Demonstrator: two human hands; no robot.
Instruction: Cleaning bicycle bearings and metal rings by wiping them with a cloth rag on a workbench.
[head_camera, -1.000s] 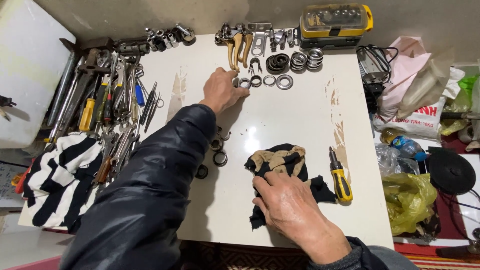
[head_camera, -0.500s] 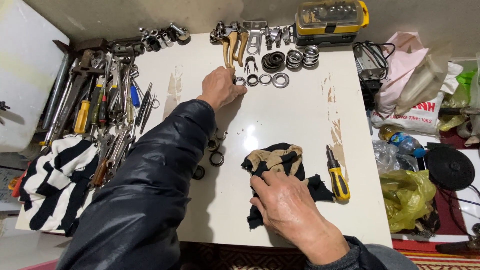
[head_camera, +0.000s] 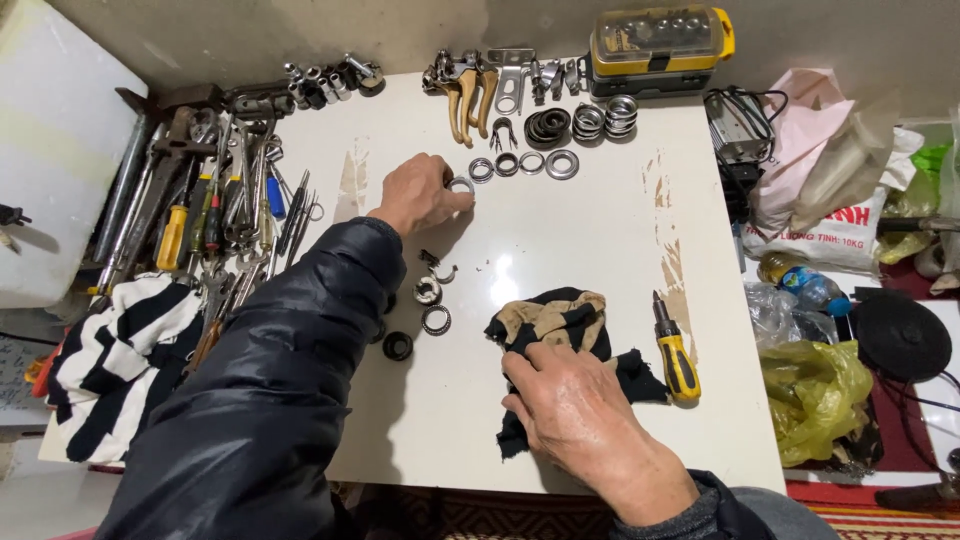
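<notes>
A white counter (head_camera: 560, 250), scuffed in tan streaks, stands against a grey wall. The left hand (head_camera: 418, 192) pinches a metal ring (head_camera: 461, 185) just left of the ring row (head_camera: 520, 164) near the counter's far edge. The right hand (head_camera: 575, 415) presses flat, fingers spread, on a black-and-tan rag (head_camera: 555, 320) beside a yellow screwdriver (head_camera: 677, 352).

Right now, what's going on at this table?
A person works at a white table covered in small parts. The left hand holds a metal ring at the end of a row of rings. The right hand rests on a black and tan rag, beside a yellow screwdriver.
</notes>
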